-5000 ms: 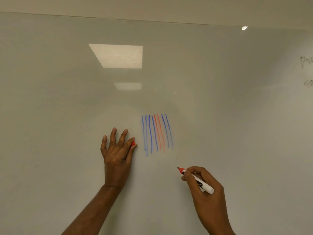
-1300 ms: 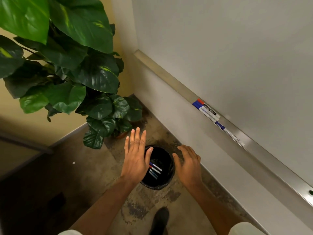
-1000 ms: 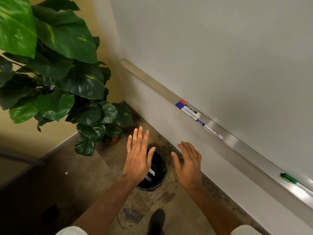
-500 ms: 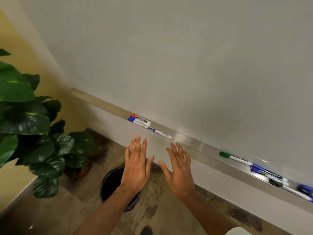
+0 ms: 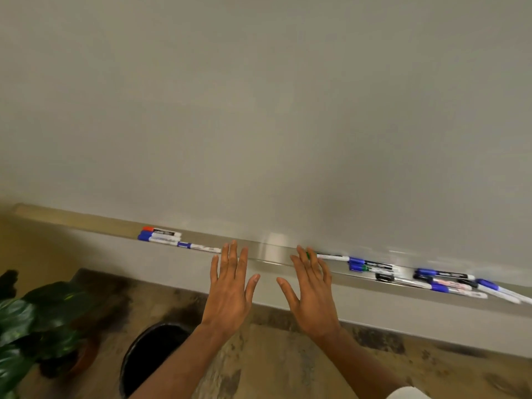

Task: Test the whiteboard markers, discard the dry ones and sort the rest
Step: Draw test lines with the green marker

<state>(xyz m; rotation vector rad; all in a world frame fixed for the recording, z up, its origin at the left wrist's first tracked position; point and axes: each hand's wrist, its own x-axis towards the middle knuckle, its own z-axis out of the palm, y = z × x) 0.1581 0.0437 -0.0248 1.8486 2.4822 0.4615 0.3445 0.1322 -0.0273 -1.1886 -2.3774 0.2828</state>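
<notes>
- Two hands, both empty: left hand and right hand are spread flat, fingers straight, backs to the camera, side by side w/ a gap btwn the thumbs. Nothing is pinched or gripped.
- Both hover in front of the marker ledge under the whiteboard. Fingertips overlap its front edge in view; can't tell if they touch it.
- Ledge, left end: red-capped marker w/ blue-capped markers just beside it, all parallel, caps to the left. Prob. the tested keepers, set apart by design.
- Ledge, right of the hands: green marker, cap end just behind the right fingertips. Beyond it is a loose pile of mostly blue & black caps, overlapping at mixed angles. Looks like the untested lot.
- Black bin stands on the floor below the left forearm, near the ledge, handy for dropping dry ones. Inside too dark to see.
- Potted plant beside the bin, not involved.
- Judgement: btwn markers now. Green one is nearest the right hand, so likely next: uncap, stroke on board.
- Risk: round barrels roll on a narrow ledge, and pulling one may shift the pile.
</notes>
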